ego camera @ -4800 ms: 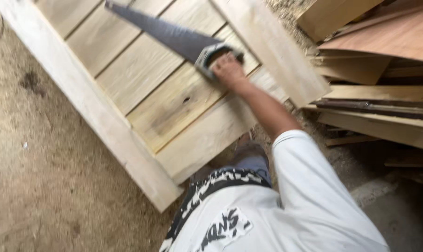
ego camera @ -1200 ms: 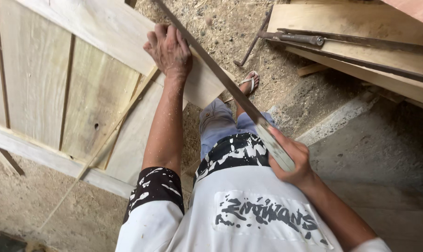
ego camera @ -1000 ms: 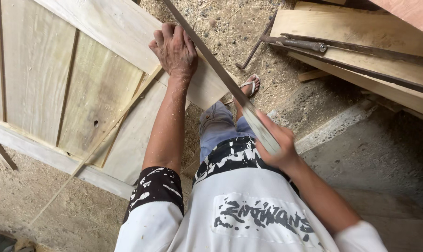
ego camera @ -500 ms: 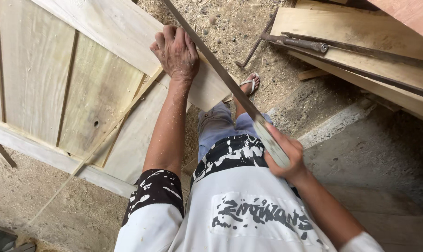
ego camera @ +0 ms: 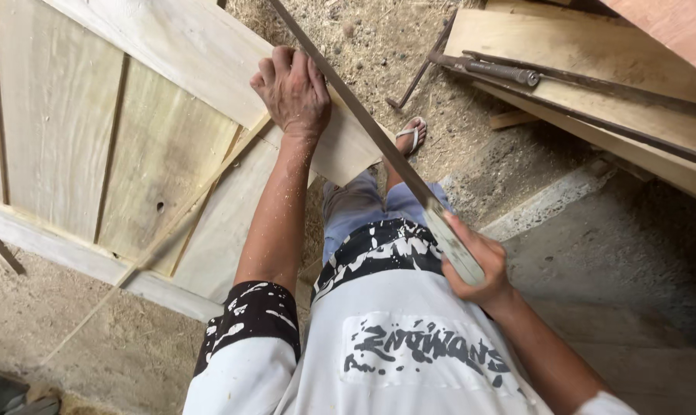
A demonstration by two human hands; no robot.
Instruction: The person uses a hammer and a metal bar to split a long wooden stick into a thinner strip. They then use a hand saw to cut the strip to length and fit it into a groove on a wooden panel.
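Note:
My left hand [ego camera: 293, 91] presses flat on the edge board of a pale wooden panel [ego camera: 94, 146], fingers spread over the plank. My right hand [ego camera: 475, 265] is shut on the light handle of a handsaw [ego camera: 363, 127]. The saw's dark blade runs up and left from that handle, passing just right of my left hand along the panel's cut edge. A thin loose strip of wood [ego camera: 171, 230] hangs diagonally off the panel below my left hand. Sawdust speckles my left forearm.
Stacked planks [ego camera: 594, 84] lie at the upper right with long metal bars [ego camera: 517, 73] on them. A foot in a sandal [ego camera: 412, 137] rests on sawdust-strewn ground. A concrete ledge [ego camera: 548, 204] runs at the right.
Since the oldest frame the view swung around and my left hand came onto the panel. In the last second the saw handle slid slightly down and back along the cut.

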